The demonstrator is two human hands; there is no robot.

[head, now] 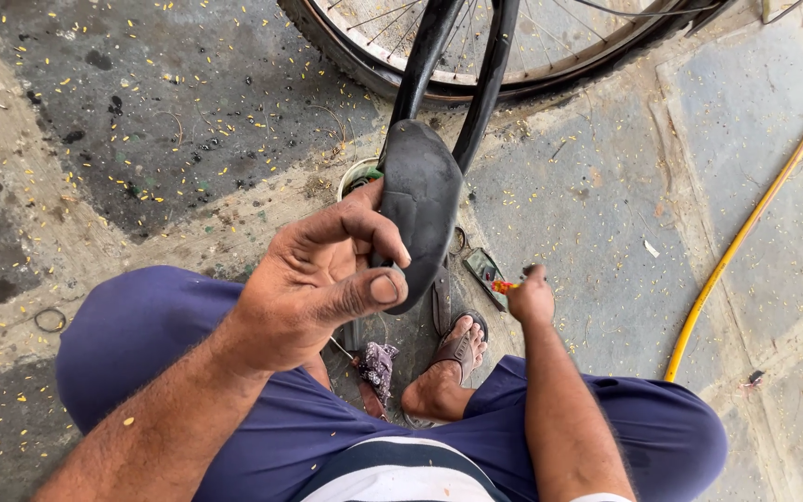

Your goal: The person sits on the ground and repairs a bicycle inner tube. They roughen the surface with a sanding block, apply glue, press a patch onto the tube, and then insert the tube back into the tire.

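Nearest, left hand [327, 274]: raised close to the lens, clamped on a loop of black inner tube [420, 209], thumb pressed across the near face, fingers curled over the far edge. Tube folded into a flat rounded bend at the grip, its two strands rising away from the knuckles to a bicycle wheel [513, 46] beyond, rim and spokes showing at the top of the view.

Lower and off to the right, right hand [532, 297]: closed on a small tool with an orange handle [504, 286], tip pointing back toward the left hand. Hands well apart, each gripping its own thing, not touching.

Just past the right hand, on the ground, a small flat tin [483, 270]. Below the left hand, between the two knees in blue trousers [141, 325], a bare foot in a brown sandal [457, 349] and beside it a crumpled purple rag [378, 363]. Behind the folded tube, partly hidden by it, a round white-rimmed pot [357, 175].

Far right of the right hand, a yellow hose [745, 232] running diagonally over the concrete floor [606, 186]. Far left of the left forearm, a small rubber ring [50, 320] lying flat. Scattered all around both hands, tiny yellow petals [95, 84] over grey and dark-stained ground.
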